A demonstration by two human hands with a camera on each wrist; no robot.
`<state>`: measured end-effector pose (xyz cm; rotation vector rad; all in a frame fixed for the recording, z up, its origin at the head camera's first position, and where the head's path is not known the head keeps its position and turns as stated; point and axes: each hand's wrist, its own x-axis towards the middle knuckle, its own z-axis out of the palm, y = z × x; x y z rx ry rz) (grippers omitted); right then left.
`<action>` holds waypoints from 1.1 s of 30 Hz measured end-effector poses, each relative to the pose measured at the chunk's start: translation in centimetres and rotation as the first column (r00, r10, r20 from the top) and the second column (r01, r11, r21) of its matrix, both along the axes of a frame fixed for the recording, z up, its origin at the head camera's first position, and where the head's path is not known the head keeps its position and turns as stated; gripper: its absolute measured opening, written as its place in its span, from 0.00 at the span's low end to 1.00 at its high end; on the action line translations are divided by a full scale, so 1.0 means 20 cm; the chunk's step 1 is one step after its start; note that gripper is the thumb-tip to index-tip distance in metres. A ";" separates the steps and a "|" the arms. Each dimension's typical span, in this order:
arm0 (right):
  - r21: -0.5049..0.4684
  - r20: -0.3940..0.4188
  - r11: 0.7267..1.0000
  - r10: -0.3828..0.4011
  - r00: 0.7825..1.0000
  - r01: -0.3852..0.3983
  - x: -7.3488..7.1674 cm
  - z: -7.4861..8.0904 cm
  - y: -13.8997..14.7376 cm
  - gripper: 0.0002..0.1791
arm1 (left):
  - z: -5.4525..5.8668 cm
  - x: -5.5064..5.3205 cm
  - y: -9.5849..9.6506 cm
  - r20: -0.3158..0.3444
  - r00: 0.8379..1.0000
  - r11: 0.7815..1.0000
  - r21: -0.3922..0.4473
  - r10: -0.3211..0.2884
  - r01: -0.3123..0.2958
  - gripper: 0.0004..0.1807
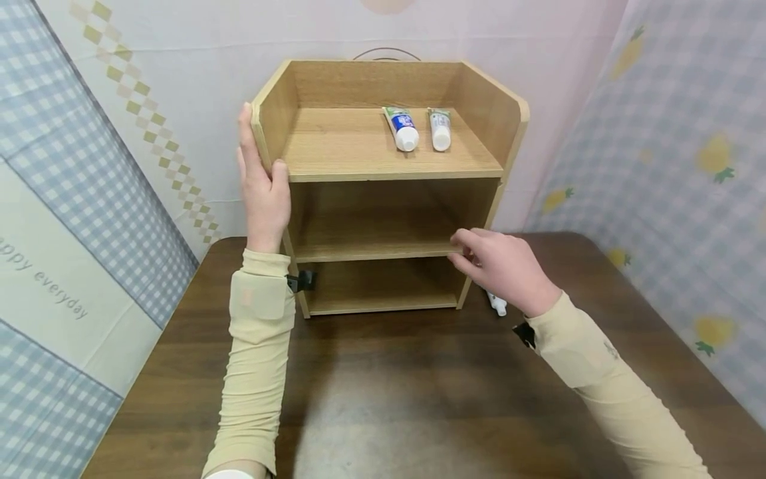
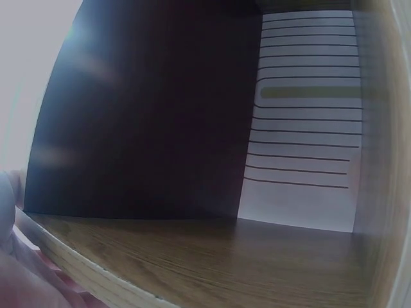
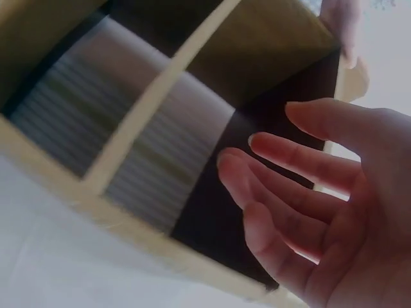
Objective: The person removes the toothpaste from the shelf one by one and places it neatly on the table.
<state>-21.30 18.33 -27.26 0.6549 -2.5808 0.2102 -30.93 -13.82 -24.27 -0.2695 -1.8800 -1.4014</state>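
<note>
A light wooden shelf unit [image 1: 359,255] stands on the dark table, with two lower compartments and a walled top. My left hand [image 1: 265,196] grips its upper left side panel, fingers along the outside and thumb at the front edge. Two toothpaste tubes lie on the top board, a blue, white and green one [image 1: 401,128] and a white and green one [image 1: 440,128], caps facing me. In front of the shelf's right side, my right hand [image 1: 503,266] has loosely bent fingers; the right wrist view shows its fingers [image 3: 282,163] holding nothing.
A white tube [image 1: 497,304] lies on the brown table [image 1: 383,399] right of the shelf, partly hidden by my right hand. Patterned cloth [image 1: 670,133] hangs behind and on both sides. Striped paper [image 2: 302,128] shows through a compartment.
</note>
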 end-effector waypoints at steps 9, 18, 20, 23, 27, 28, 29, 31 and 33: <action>-0.032 -0.259 0.995 0.082 0.963 -0.093 -0.08 0.22 -0.16 0.11 | 0.00 0.00 -0.01 -0.019 1.000 1.000 -0.002 0.002 -0.002 0.42; -0.005 -0.418 0.995 0.089 0.904 -0.101 -0.23 0.34 -0.24 0.14 | 0.00 -0.02 -0.01 -0.023 1.000 1.000 -0.004 0.020 -0.020 0.42; -0.005 -0.444 0.995 0.087 0.892 -0.100 -0.26 0.36 -0.24 0.13 | 0.00 -0.02 0.00 -0.021 1.000 1.000 -0.007 0.017 -0.017 0.42; -0.002 -0.452 0.995 0.087 0.888 -0.099 -0.31 0.38 -0.24 0.14 | -0.01 -0.02 0.01 -0.019 1.000 1.000 -0.014 0.007 -0.007 0.42; 0.023 -0.439 0.997 0.082 0.895 -0.080 -0.37 0.42 -0.24 0.17 | -0.01 -0.01 0.01 -0.023 1.000 1.000 -0.022 -0.004 0.004 0.42; 0.033 -0.429 0.997 0.078 0.900 -0.071 -0.39 0.43 -0.25 0.17 | -0.01 -0.01 0.01 -0.026 1.000 1.000 -0.020 -0.006 0.005 0.42; 0.045 -0.415 0.997 0.074 0.907 -0.061 -0.41 0.44 -0.26 0.18 | -0.01 -0.01 0.00 -0.031 1.000 1.000 -0.017 -0.007 0.006 0.42; 0.071 -0.386 0.997 0.065 0.920 -0.041 -0.43 0.46 -0.27 0.19 | -0.01 -0.01 0.00 -0.036 0.999 1.000 -0.006 -0.010 0.010 0.42; 0.103 -0.350 0.995 0.043 0.936 -0.007 -0.46 0.48 -0.29 0.21 | -0.01 -0.01 0.00 -0.045 0.999 1.000 0.003 -0.016 0.016 0.42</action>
